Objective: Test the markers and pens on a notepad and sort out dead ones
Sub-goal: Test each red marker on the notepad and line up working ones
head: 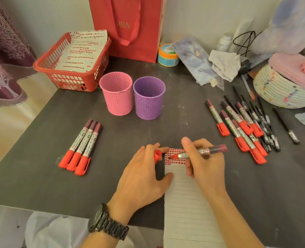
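Note:
A lined notepad [187, 203] lies on the dark table, its top rows filled with red test marks. My right hand [204, 163] grips an uncapped red marker [201, 152] with its tip on those red marks. My left hand [144, 174] holds the marker's red cap [158, 155] between its fingers, and its thumb rests on the pad's left edge. Three capped red markers [81, 149] lie side by side at the left. A pile of several red markers and black pens [246, 126] lies at the right.
A pink mesh cup [116, 94] and a purple mesh cup [149, 97] stand behind the pad. A red basket [71, 68] with marked paper sits at the back left, a red gift bag [128, 25] behind it. A woven basket [284, 88] and clutter fill the back right.

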